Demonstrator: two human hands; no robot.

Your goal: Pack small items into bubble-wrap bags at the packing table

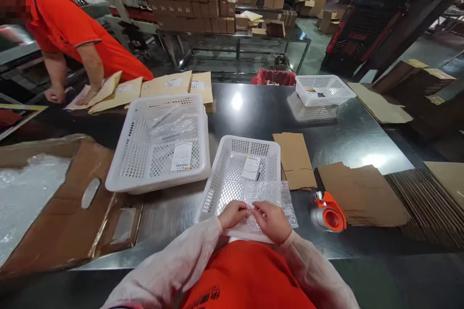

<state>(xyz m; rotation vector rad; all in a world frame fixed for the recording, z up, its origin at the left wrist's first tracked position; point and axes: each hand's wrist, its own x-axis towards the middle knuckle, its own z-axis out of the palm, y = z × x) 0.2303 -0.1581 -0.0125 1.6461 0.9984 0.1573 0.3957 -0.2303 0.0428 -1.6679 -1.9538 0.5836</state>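
My left hand and my right hand pinch a sheet of clear bubble wrap between their fingertips, close together. The sheet lies partly over the front rim of a white perforated plastic basket, which holds a white barcode label. A larger white basket stands to the left, with clear plastic packets and a label inside. An orange tape dispenser lies to the right of my right hand, apart from it.
Flat cardboard pieces lie on the steel table. A co-worker presses padded envelopes at the far edge. Another white basket stands back right. An opened carton lies at left.
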